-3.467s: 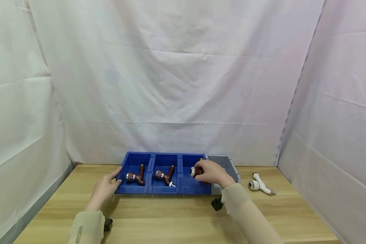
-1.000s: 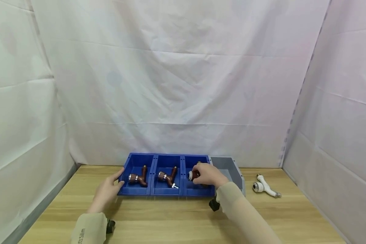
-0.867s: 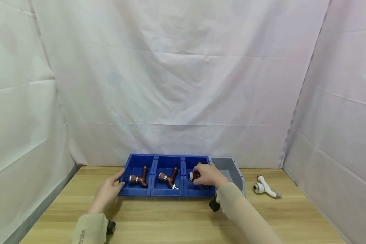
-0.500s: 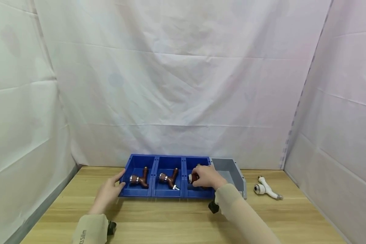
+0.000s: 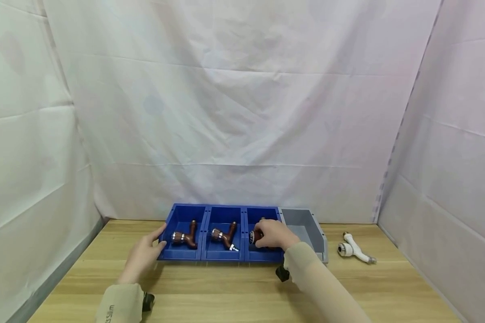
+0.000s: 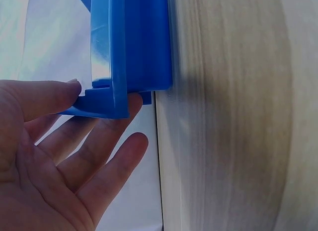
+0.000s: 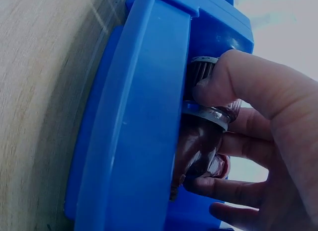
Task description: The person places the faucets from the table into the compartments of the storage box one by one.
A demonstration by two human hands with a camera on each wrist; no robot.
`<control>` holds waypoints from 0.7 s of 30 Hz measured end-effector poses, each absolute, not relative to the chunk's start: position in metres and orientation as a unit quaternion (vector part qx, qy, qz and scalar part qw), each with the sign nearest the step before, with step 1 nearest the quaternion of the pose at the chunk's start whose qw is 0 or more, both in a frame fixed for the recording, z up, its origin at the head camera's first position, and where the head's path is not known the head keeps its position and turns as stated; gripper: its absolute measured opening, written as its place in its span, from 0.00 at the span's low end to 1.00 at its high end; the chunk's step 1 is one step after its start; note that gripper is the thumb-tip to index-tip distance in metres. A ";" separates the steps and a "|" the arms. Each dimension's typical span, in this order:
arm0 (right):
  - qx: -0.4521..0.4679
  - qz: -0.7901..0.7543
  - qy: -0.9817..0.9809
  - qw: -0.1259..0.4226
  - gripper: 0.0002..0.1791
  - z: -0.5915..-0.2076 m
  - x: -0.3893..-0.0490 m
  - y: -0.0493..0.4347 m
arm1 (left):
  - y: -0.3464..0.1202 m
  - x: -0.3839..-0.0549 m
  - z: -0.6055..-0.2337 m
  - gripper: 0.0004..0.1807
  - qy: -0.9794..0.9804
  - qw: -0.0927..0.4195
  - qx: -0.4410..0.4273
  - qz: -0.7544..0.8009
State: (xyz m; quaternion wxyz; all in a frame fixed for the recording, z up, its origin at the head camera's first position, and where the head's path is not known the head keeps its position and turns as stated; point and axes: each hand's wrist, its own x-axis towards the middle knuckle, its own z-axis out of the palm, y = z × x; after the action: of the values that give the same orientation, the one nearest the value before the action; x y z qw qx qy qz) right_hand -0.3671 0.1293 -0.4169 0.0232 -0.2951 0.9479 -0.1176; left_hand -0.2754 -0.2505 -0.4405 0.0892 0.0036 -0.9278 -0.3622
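Note:
My right hand (image 5: 275, 234) grips a brown tap (image 7: 198, 144) inside the third blue bin (image 7: 134, 136). Its thumb presses the ribbed knob in the right wrist view, with the fingers along the far side of the body; the hand covers much of the tap from above. My left hand (image 5: 143, 253) pinches the outer side of the leftmost blue bin (image 6: 112, 57) between thumb and fingers. One brown tap (image 5: 188, 240) lies in that bin. Another brown tap (image 5: 227, 237), with a silver nozzle, lies in the second bin.
A grey bin (image 5: 322, 244) joins the blue row at its right end. To the right of it a white tap (image 5: 353, 249) lies on the wooden table (image 5: 226, 291). White cloth (image 5: 242, 112) hangs close behind the bins and at both sides.
The right hand has shifted slightly left and lower into the third bin with the brown tap, whose knob end has turned a little. The left hand stays at the leftmost bin.

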 end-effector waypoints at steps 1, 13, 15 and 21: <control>-0.296 -0.118 0.948 0.023 0.05 -0.417 -0.367 0.129 | -0.251 -0.276 -0.440 0.30 -0.926 0.086 0.005 -0.366; -0.294 -0.103 0.950 0.023 0.07 -0.417 -0.371 0.131 | -0.251 -0.276 -0.440 0.30 -0.925 0.080 0.010 -0.372; -0.294 -0.100 0.950 0.022 0.06 -0.418 -0.371 0.131 | -0.251 -0.276 -0.440 0.30 -0.926 0.083 0.008 -0.367; -0.294 -0.102 0.950 0.027 0.05 -0.419 -0.374 0.131 | -0.251 -0.277 -0.440 0.30 -0.929 0.084 0.008 -0.361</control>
State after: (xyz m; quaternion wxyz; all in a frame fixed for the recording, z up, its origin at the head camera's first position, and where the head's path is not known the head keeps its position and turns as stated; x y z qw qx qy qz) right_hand -0.3736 0.1311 -0.4186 0.0271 -0.2937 0.9501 -0.1019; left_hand -0.2773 -0.2514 -0.4397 0.0835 0.0078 -0.9287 -0.3612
